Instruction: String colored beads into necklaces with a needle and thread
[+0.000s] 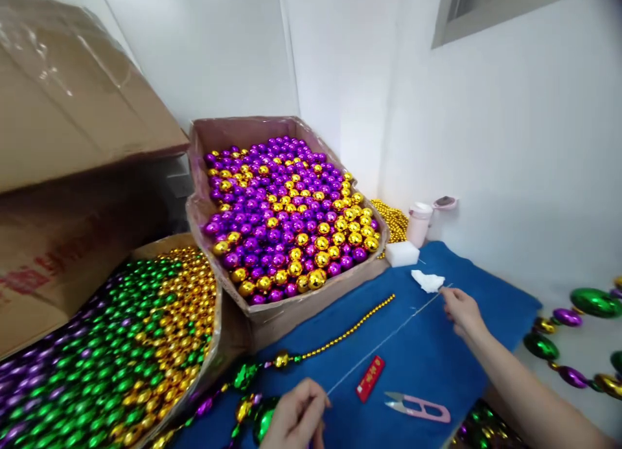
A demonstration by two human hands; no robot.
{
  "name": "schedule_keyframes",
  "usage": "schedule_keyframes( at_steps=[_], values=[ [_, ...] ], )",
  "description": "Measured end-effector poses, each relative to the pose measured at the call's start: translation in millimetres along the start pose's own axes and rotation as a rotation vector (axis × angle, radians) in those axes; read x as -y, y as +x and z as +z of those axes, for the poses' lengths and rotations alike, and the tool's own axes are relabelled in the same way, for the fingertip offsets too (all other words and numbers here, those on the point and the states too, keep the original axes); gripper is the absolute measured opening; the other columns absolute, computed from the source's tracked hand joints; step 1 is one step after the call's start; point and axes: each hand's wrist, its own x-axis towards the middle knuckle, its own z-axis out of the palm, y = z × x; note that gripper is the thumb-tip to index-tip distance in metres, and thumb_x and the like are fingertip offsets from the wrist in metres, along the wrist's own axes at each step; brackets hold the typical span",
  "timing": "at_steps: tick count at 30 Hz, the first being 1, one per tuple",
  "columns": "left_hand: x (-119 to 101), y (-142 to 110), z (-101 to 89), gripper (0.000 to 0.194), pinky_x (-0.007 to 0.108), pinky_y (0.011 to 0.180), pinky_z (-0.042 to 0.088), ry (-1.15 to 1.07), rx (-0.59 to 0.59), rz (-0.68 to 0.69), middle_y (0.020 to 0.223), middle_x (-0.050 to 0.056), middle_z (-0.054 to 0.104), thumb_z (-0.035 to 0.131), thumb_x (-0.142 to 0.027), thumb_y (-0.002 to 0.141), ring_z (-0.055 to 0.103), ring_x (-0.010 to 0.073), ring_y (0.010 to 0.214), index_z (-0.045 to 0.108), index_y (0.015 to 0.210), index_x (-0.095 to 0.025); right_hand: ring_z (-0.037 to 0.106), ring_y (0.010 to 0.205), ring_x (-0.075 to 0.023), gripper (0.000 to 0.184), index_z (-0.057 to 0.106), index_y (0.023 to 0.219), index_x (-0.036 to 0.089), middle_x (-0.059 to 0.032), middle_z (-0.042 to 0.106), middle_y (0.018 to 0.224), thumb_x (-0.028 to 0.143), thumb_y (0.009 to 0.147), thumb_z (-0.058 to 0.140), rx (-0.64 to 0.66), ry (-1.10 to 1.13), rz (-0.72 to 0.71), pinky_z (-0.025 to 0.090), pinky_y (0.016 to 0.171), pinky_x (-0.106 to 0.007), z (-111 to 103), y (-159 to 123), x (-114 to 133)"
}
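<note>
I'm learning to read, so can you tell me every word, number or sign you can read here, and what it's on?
None can be read clearly.
Large cardboard box on the left: a row of big red characters, too blurred to read.
Small red packet on the blue cloth: gold marks, too small and blurred to read.
</note>
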Motion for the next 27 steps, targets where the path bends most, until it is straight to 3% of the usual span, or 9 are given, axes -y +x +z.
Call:
schedule_keyframes(
  at_steps=[4, 9, 13, 17, 20, 24, 27],
  values=[
    [-31.5, 0.5, -12.5, 0.033, 0.034, 0.084, 0.042, -0.334, 0.020, 0.016, 0.066, 0.007, 0.069, 0.058, -0.046, 0.083, 0.062, 0.0237, 0.080, 0.062, 0.066, -0.018, 0.064, 0.076, -0.0126, 0.024, 0.060, 0.105, 0.016, -0.0024, 0.065, 0.098, 0.035, 0.091, 0.055, 0.156, -0.283, 0.022, 0.054, 0.065, -0.030, -15.3, 17.4, -0.3],
    [-86.2, 0.6, -12.8, 0.026, 0.036, 0.084, 0.042, -0.432, 0.013, 0.030, 0.058, 0.002, 0.062, 0.061, -0.038, 0.083, 0.056, 0.0190, 0.067, 0.063, 0.066, -0.018, 0.064, 0.075, -0.0127, 0.026, 0.061, 0.100, 0.016, -0.0018, 0.066, 0.094, 0.039, 0.091, 0.053, 0.323, -0.594, -0.026, 0.054, 0.067, -0.031, -22.6, 21.9, 7.1],
    [-113.8, 4.0, -16.4, 0.025, 0.031, 0.074, 0.043, -0.337, -0.053, 0.053, 0.058, 0.002, 0.060, 0.064, -0.040, 0.080, 0.051, 0.0172, 0.062, 0.066, 0.068, -0.018, 0.063, 0.081, -0.0146, 0.027, 0.061, 0.101, 0.017, -0.0031, 0.065, 0.097, 0.041, 0.092, 0.051, 0.355, -0.765, -0.192, 0.053, 0.074, -0.035, -18.5, 14.8, 23.9],
    [-126.5, 9.0, -20.9, 0.028, 0.025, 0.067, 0.041, -0.140, -0.131, 0.098, 0.066, 0.005, 0.064, 0.066, -0.045, 0.077, 0.055, 0.0199, 0.070, 0.069, 0.069, -0.018, 0.062, 0.096, -0.0181, 0.026, 0.059, 0.110, 0.018, -0.0049, 0.062, 0.111, 0.035, 0.092, 0.053, 0.479, -0.770, -0.541, 0.050, 0.083, -0.040, 5.3, 0.0, 42.5],
    [-129.3, 9.6, -21.2, 0.027, 0.024, 0.064, 0.041, -0.154, -0.159, 0.089, 0.063, 0.003, 0.061, 0.068, -0.043, 0.076, 0.052, 0.0174, 0.066, 0.068, 0.069, -0.018, 0.060, 0.101, -0.0195, 0.026, 0.057, 0.114, 0.019, -0.0056, 0.059, 0.118, 0.031, 0.091, 0.055, 0.593, -0.748, -0.735, 0.050, 0.086, -0.042, 23.9, -6.2, 49.7],
    [-124.0, 6.9, -23.5, 0.025, 0.020, 0.048, 0.034, -0.375, -0.204, 0.004, 0.049, -0.006, 0.037, 0.067, -0.041, 0.077, 0.030, 0.0089, 0.048, 0.068, 0.075, -0.016, 0.060, 0.100, -0.0188, 0.019, 0.061, 0.104, 0.018, -0.0048, 0.062, 0.112, 0.030, 0.091, 0.055, 0.607, -0.736, -0.834, 0.049, 0.086, -0.041, 37.3, -9.9, 52.7],
    [-117.2, 4.8, -31.1, 0.025, 0.017, 0.041, 0.023, -0.465, -0.290, -0.040, 0.049, -0.010, 0.023, 0.065, -0.041, 0.079, 0.014, 0.0072, 0.046, 0.068, 0.079, -0.016, 0.061, 0.094, -0.0173, 0.020, 0.061, 0.101, 0.017, -0.0038, 0.064, 0.102, 0.033, 0.093, 0.052, 0.579, -0.678, -0.862, 0.049, 0.083, -0.040, 38.1, -18.9, 62.4]
  ],
)
